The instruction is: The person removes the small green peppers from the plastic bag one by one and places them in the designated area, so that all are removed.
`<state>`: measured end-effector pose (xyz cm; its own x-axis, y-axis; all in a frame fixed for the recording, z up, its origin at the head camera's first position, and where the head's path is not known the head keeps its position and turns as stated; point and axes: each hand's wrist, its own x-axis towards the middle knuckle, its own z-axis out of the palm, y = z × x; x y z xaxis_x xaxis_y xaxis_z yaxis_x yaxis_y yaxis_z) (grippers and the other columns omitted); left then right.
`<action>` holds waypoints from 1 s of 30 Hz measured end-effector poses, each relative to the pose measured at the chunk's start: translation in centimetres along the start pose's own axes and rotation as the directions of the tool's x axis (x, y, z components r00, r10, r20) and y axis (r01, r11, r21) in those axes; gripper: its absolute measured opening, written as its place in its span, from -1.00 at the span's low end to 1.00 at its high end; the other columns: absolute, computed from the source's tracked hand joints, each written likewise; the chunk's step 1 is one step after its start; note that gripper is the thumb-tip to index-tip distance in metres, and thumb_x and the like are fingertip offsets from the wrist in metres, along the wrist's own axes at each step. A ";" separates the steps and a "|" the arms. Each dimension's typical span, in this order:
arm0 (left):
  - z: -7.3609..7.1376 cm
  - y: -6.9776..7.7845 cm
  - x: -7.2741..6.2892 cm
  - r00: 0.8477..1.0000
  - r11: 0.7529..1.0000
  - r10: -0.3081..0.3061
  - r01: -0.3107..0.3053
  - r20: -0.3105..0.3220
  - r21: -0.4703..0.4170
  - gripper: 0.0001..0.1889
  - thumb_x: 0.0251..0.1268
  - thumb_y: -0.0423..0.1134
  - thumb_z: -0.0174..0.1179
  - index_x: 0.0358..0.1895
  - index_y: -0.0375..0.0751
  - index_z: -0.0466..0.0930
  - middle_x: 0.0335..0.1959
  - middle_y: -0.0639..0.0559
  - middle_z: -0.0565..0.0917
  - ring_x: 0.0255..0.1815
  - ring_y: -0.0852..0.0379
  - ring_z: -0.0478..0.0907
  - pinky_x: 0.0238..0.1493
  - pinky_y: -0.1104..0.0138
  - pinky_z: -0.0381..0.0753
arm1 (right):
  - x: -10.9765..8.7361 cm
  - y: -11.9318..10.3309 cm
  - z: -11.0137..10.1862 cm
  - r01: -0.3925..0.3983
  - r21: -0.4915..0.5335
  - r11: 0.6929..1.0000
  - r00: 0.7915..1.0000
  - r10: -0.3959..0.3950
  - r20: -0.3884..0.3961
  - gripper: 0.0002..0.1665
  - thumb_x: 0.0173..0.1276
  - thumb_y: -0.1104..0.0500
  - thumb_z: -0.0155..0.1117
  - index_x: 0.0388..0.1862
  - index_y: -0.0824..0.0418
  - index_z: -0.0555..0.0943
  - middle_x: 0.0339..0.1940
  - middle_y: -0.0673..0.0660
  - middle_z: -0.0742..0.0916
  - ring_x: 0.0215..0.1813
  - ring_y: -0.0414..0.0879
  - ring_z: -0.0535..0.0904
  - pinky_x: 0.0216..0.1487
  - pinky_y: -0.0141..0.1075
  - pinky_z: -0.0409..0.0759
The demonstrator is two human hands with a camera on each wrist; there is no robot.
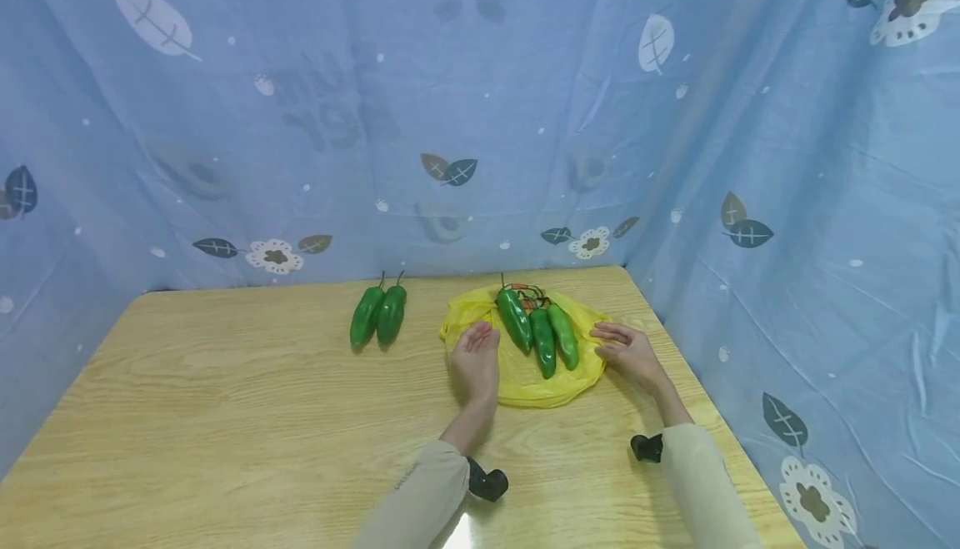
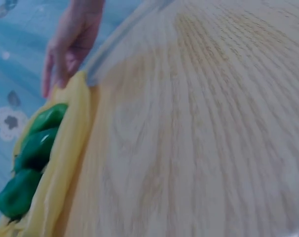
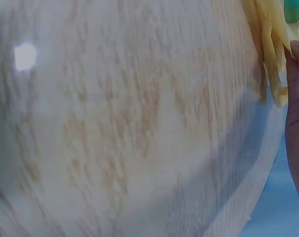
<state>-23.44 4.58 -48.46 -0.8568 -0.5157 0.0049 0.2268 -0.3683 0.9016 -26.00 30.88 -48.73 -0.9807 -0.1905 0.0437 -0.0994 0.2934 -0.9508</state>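
A yellow plastic bag (image 1: 525, 382) lies spread on the table, its rim bunched in folds. On it are a dark green pepper (image 1: 513, 320), another green pepper (image 1: 543, 342) and a lighter green one (image 1: 562, 335) side by side. Small red peppers (image 1: 527, 304) with dark stems show behind them. My left hand (image 1: 477, 366) pinches the bag's left edge, fingers bent together. At the right edge my right hand (image 1: 633, 357) pinches the plastic between thumb and fingers, as the right wrist view also shows. The left wrist view does not include the left hand itself.
Two more green peppers, a left one (image 1: 366, 316) and a right one (image 1: 392, 314), lie together on the wooden table (image 1: 225, 399), left of the bag. A blue patterned curtain (image 1: 337, 116) hangs behind the table and along its right side.
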 end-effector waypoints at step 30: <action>4.1 -4.9 -2.2 0.991 0.845 0.097 -0.131 0.091 0.519 -0.45 0.03 -0.56 0.32 0.18 -0.44 0.45 0.14 -0.31 0.52 0.16 -0.25 0.46 0.21 0.02 0.45 | 0.0 0.5 -0.1 0.007 0.016 1.000 1.000 -0.007 -0.017 -0.41 0.31 0.41 0.23 0.30 0.52 0.33 0.18 0.53 0.51 0.09 -0.08 0.60 -0.02 -0.47 0.57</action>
<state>-24.57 10.68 -51.09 -0.8692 -0.4764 0.1321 0.0633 0.1577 0.9854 -26.04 31.15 -49.15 -0.9826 -0.1770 0.0555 -0.1038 0.2766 -0.9554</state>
